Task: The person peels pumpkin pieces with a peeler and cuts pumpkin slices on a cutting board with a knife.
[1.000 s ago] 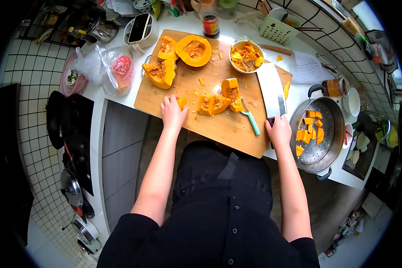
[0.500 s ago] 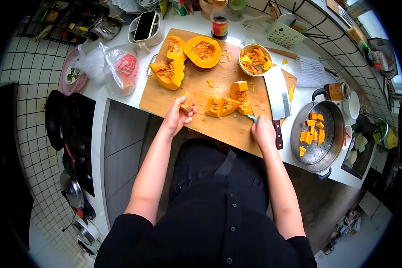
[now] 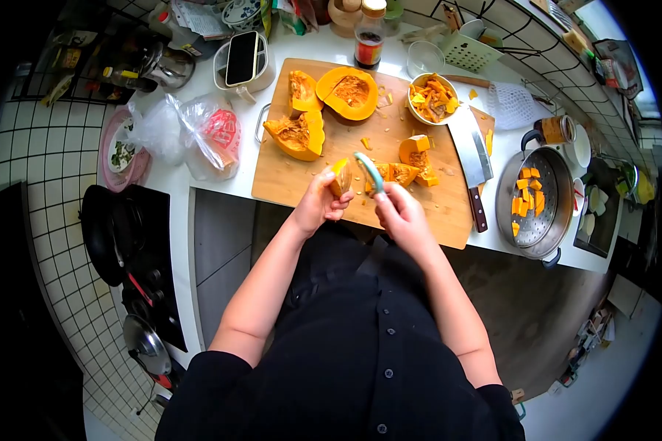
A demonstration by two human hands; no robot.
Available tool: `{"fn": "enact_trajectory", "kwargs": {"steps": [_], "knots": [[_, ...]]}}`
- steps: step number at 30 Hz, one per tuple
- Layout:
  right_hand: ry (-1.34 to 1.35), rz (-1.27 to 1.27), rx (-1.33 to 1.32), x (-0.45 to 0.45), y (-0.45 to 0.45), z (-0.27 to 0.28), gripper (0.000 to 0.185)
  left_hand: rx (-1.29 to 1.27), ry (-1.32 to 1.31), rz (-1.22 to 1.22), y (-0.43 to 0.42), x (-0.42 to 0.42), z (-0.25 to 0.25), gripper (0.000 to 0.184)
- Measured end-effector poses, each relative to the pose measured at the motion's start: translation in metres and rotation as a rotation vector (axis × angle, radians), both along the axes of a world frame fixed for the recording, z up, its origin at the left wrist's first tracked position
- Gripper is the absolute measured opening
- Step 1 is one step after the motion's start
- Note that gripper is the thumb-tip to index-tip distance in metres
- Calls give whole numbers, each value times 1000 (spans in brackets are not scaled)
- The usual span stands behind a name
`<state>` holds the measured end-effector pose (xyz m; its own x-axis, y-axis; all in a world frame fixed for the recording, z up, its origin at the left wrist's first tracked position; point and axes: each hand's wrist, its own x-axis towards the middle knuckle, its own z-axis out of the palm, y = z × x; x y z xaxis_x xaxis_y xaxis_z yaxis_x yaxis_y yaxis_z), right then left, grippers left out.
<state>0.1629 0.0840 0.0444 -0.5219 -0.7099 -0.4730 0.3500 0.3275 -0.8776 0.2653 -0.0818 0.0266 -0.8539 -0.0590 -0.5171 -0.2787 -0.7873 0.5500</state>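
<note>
Far left of the wooden cutting board, a white-tiled wall; nearer, a crinkled plastic bag on white countertop. A stringy-fleshed pumpkin wedge lies on the board's left. Above the board's near side, the left hand grasps a pumpkin piece, the right hand a teal peeler. A broad-bladed cleaver lies at the board's right; beyond, a round perforated steamer holds pumpkin cubes.

Pink basin beside a plastic bag.

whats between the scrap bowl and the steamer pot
The cleaver lies between the bowl and the steamer pot, then a strip of white counter, in the head view.
</note>
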Motion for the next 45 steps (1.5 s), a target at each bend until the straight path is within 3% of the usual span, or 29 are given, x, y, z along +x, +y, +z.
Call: {"fn": "enact_trajectory", "kwargs": {"steps": [1,8,15,18,21,23,26,31,37,45], "knots": [[146,47,14,3,-7,1,19,-64,-12,-16,-2,1,4,36],[343,85,11,17,-28,10,20,-201,2,-108,-15,8,4,50],[689,41,-37,30,-39,10,14,-286,-1,-44,-18,13,9,50],[739,72,70,33,-40,13,13,-297,47,-53,-18,16,1,47],[864,6,186,24,-31,-20,15,-297,145,-105,-15,18,4,40],[763,-26,306,9,-12,-50,19,-307,258,-120,-6,17,23,34],[657,-126,265,-1,0,-55,23,-240,126,-68,-9,15,18,33],[477,-54,210,9,-16,-16,22,-87,62,2,-10,12,-2,34],[589,52,-26,28,-26,7,17,-86,31,63,-5,9,-3,32],[631,94,-39,33,-23,4,14,-134,17,34,4,12,-3,40]]}}
